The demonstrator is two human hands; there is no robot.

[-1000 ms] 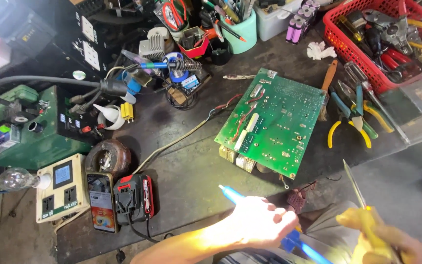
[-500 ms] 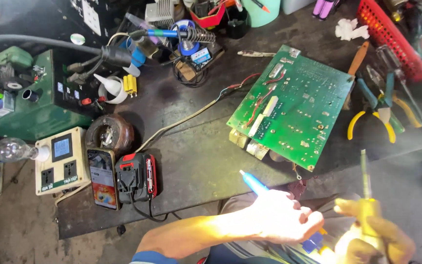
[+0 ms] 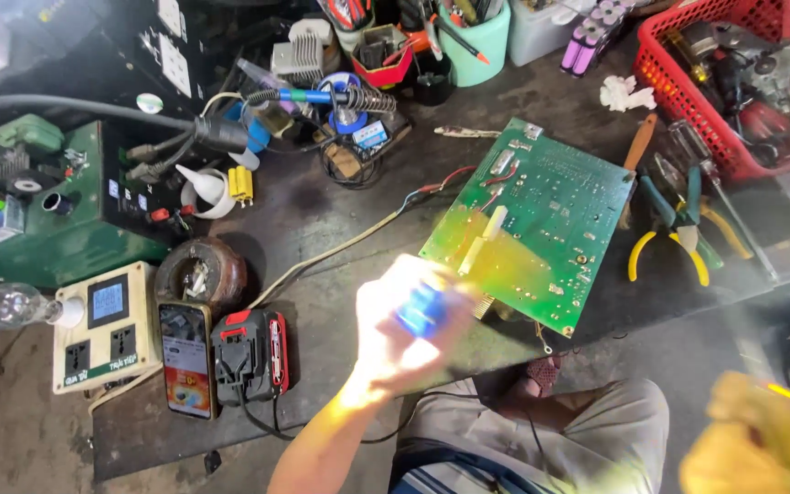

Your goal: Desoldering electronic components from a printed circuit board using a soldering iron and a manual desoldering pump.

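The circuit board (image 3: 537,224) shows a glossy green lacquered face with small metal solder points. The pliers (image 3: 678,229) are dull metal with smooth yellow plastic grips. The basket (image 3: 688,87) is red plastic mesh. The desk (image 3: 340,274) looks dark, matt and scuffed.

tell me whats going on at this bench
A person sits at a cluttered dark workbench. Their left hand, blurred, holds a blue-handled tool over the near edge of a green rectangular circuit board. The right hand, at the lower right, is a yellow blur; its grip cannot be made out.
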